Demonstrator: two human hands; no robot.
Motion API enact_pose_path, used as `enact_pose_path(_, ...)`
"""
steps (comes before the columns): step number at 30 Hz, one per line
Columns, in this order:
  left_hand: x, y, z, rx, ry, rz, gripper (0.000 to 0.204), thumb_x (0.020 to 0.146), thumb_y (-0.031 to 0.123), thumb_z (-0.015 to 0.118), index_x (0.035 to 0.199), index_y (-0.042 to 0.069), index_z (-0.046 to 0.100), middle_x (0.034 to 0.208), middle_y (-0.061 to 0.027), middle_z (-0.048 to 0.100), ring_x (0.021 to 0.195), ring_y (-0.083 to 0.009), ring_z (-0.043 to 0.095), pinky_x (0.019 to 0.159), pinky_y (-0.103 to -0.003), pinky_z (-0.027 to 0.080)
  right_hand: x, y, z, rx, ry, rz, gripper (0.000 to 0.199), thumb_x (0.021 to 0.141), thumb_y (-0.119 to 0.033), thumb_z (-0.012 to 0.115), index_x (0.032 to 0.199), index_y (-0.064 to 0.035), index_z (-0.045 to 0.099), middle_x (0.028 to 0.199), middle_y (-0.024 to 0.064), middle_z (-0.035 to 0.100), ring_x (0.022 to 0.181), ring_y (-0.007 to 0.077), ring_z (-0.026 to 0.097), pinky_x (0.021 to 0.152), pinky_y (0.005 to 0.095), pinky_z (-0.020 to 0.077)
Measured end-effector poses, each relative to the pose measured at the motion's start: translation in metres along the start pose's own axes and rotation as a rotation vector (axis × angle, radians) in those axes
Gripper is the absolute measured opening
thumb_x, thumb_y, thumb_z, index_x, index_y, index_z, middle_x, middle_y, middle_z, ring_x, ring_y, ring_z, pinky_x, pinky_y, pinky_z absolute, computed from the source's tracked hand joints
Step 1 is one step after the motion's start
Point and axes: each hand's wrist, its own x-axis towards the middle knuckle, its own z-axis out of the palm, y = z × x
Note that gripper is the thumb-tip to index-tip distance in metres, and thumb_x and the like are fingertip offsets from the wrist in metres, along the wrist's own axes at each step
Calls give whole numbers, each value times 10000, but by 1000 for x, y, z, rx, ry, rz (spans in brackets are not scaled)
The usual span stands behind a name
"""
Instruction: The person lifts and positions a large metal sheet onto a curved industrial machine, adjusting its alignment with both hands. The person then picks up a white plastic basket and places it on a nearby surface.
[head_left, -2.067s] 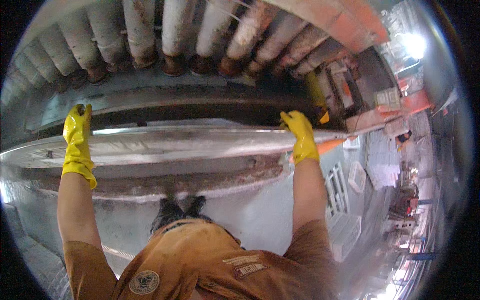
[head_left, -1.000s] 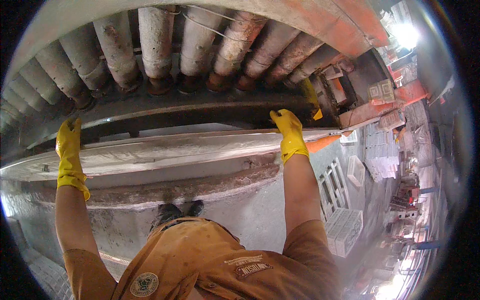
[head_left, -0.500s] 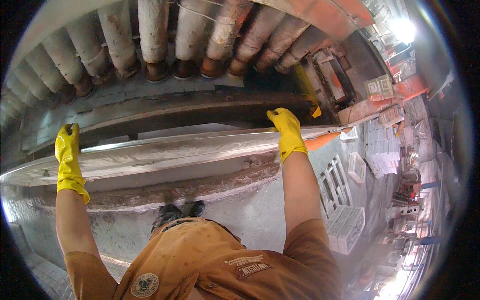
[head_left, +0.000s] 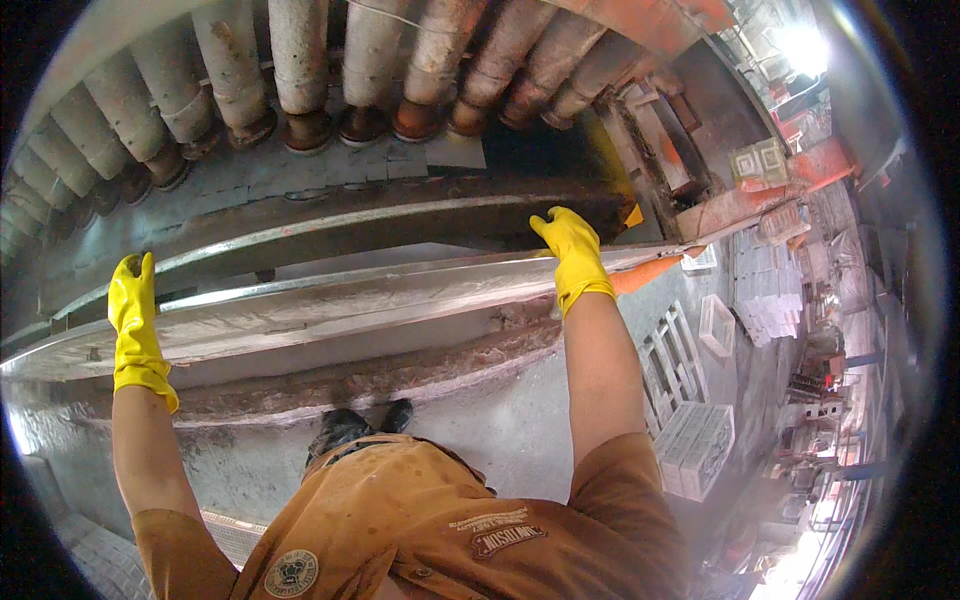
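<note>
now both gloved hands sit further apart than a second ago on the long metal sheet (head_left: 330, 305). left hand (head_left: 135, 320) lies flat on its left end, right hand (head_left: 572, 250) curls over its far edge.

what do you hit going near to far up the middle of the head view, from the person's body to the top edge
Brown shirt → dark shoes → crusted concrete ledge → long pale metal sheet with the left hand and right hand on it → dark slot → row of rusty cylinders.
</note>
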Motion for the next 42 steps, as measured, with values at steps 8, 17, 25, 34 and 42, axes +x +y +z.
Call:
enact_pose_path(8, -6, 7, -5, -16, 7, 20, 564, 963, 527, 637, 1250, 43, 672, 1148, -137, 745, 972, -291, 725, 777, -377, 564, -1, -5, -4, -8, -27, 34, 700, 915, -505, 683, 1450, -71, 554, 1511, 151, 531, 1350, 329, 545, 1139, 410, 402)
enact_pose_path(17, -6, 14, -8, -16, -28, 11, 604, 960, 508, 636, 1319, 21, 636, 1225, -173, 718, 1032, -304, 721, 805, -371, 578, 5, 4, 3, 7, 17, 18, 754, 908, -468, 710, 1502, -61, 486, 1544, 156, 491, 1394, 319, 506, 1153, 397, 395)
enact_pose_path(25, 1, -3, 0, 34, 14, 40, 615, 953, 526, 629, 1317, 31, 646, 1222, -193, 715, 1113, -331, 692, 939, -385, 532, 8, 2, 4, 7, 6, -9, 736, 919, -427, 718, 1501, -47, 478, 1542, 163, 491, 1360, 319, 538, 1117, 401, 443)
enact_pose_path(34, -4, 8, -4, 49, 4, 15, 609, 957, 524, 621, 1303, 25, 654, 1206, -189, 721, 1096, -339, 696, 934, -398, 534, 26, 11, 17, 47, -32, 3, 708, 932, -288, 736, 1521, -35, 435, 1571, 151, 444, 1282, 313, 594, 909, 379, 611)
enact_pose_path(42, -7, 14, -6, 6, 0, 19, 599, 958, 519, 614, 1304, 31, 655, 1217, -190, 716, 1103, -334, 694, 943, -400, 531, 46, 29, 33, 218, -54, 18, 721, 930, -260, 739, 1530, -31, 412, 1559, 176, 441, 1240, 331, 612, 800, 385, 656)
